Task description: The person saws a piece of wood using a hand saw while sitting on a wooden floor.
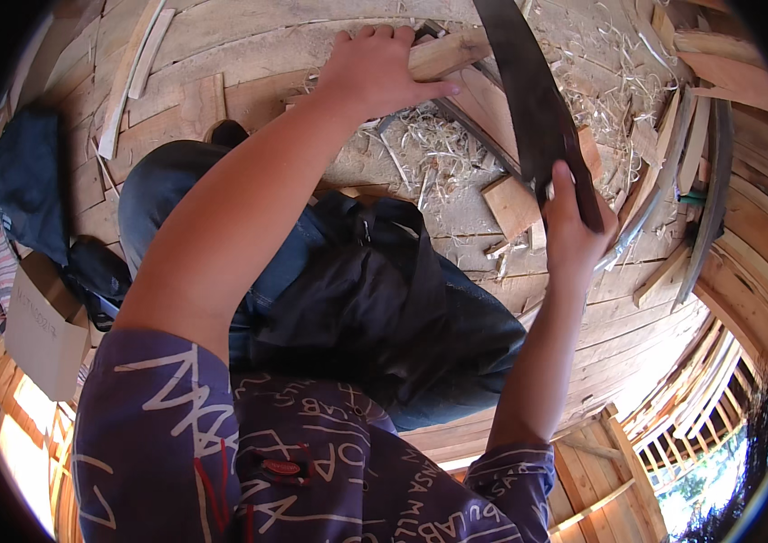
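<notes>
Clearly the left hand (375,68) presses flat and open on a stiff wood piece (443,52) at the plank floor's (248,36) far edge, while the right hand (574,226) grips a long dark blade (529,90), probably heavy, best held by its near end.

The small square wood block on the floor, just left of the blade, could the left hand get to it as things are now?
Probably yes. The left hand presses a wooden piece, with only shavings between it and the block. It would have to let go. The right hand grips the dark blade beside the block.
</notes>
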The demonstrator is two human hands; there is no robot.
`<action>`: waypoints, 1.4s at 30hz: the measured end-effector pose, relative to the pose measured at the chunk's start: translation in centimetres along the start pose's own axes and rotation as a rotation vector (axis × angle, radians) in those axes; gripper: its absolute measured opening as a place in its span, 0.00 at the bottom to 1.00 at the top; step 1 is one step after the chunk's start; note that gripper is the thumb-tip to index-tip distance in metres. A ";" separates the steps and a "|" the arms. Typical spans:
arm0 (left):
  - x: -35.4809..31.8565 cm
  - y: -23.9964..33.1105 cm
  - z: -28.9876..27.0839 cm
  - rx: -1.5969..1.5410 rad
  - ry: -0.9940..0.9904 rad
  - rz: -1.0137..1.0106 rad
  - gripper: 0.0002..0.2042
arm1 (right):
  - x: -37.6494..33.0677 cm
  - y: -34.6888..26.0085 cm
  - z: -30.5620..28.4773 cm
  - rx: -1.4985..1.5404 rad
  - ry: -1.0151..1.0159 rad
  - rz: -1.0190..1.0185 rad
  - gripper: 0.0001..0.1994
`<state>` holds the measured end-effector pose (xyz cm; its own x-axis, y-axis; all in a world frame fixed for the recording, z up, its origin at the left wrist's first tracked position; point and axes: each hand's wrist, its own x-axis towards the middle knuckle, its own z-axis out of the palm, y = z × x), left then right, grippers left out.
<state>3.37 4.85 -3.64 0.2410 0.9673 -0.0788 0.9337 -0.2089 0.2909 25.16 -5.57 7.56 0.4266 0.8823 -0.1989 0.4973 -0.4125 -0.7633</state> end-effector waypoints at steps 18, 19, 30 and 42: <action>0.0 1.4 -2.0 -0.044 -0.080 -0.007 0.43 | -14.8 2.1 -13.2 -0.103 0.137 0.222 0.19; 0.0 1.4 -1.9 -0.044 -0.073 -0.007 0.43 | -13.7 1.9 -12.1 -0.059 0.138 0.239 0.18; -0.1 0.3 -0.3 -0.009 -0.014 -0.016 0.44 | 3.7 -3.8 3.1 0.008 0.069 0.020 0.15; -0.5 1.0 -0.4 -0.050 -0.092 -0.037 0.44 | -3.7 1.4 -3.5 -0.101 0.010 0.064 0.14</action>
<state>4.08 4.23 -2.88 0.2321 0.9565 -0.1767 0.9285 -0.1638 0.3331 26.96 -10.17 9.36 0.4669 0.8515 -0.2388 0.5424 -0.4890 -0.6832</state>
